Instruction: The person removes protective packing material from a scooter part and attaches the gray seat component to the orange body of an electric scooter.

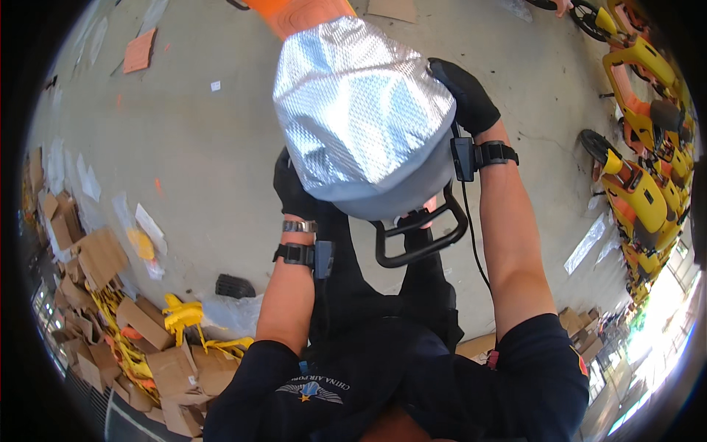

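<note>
A silver, quilted foil cover [361,103] lies crumpled over a rounded grey shape [398,197], which looks like a seat and shows only along its near edge. Black-gloved, my right hand [465,96] grips the cover at its right side, fingertips at the upper edge. My left hand [293,186], gloved too, is closed against the lower left side, its fingers partly hidden behind the foil. Below the grey shape a black loop handle [423,234] sticks out toward me. Beyond the cover an orange body part [300,13] shows at the top edge.
Several yellow bikes or scooters [637,195] stand in a row at the right. Cardboard boxes [173,368], plastic film and a yellow frame part [183,317] are heaped at the lower left. A black pedal-like piece [234,286] and an orange sheet [140,50] lie on the floor.
</note>
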Demonstrator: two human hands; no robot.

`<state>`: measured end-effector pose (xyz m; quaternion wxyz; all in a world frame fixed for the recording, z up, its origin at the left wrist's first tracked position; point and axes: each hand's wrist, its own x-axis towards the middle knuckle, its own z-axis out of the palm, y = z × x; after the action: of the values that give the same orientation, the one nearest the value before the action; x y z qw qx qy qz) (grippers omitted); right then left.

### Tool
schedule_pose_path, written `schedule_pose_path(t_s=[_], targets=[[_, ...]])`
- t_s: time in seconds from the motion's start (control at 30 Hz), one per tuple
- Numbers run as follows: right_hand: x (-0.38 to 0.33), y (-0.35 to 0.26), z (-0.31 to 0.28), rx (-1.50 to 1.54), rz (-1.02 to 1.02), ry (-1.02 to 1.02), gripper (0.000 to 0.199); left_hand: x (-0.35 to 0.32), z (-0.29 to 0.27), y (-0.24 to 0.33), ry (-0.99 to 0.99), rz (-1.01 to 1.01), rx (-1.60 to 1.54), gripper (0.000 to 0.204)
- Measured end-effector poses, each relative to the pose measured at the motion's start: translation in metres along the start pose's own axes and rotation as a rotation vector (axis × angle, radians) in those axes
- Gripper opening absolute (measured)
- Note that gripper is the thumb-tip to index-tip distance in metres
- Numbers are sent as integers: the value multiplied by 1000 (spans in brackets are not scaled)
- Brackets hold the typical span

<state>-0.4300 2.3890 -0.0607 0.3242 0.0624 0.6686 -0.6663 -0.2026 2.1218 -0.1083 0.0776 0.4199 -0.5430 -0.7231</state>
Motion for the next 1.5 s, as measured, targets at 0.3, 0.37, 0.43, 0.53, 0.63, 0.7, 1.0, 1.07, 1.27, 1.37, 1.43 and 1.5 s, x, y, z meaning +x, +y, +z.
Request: schedule_pose_path(t_s=[0.3,0.37,0.43,0.53,0.63,0.7,1.0,1.07,1.27,1.37,1.43,1.5], targets=[[-45,21,5,557,-235,-107,47,-18,1,9,-68,38,-425,44],[-48,24,8,747,-194,-150,44,-18,-5,10,-122,38,-470,43],[-54,33,10,648,-302,-219,45,-20,-10,7,-145,366,229,42],[-69,39,8,-22,-587,-26,48,-22,-9,9,-159,-11,-381,39],[-92,6,16,152,-437,-162,50,-23,-27,-7,-194,421,564,33],[-101,-4,22,755,101,-291,51,-17,-29,-17,-173,-65,-219,31],[-116,-9,9,104,135,-93,58,-36,12,10,-69,-135,-342,30],[-118,-10,8,-126,89,-53,56,-38,2,10,-172,-235,-524,32],[-134,-11,20,-60,272,102,42,-36,-2,22,-221,-278,-338,27],[-132,-10,10,-157,293,36,31,-25,-4,22,-156,-421,-236,26],[-128,-10,6,-229,325,12,27,-23,-7,19,-302,-127,149,26],[-124,-9,6,-219,339,-15,26,-16,-21,10,-335,113,477,26]])
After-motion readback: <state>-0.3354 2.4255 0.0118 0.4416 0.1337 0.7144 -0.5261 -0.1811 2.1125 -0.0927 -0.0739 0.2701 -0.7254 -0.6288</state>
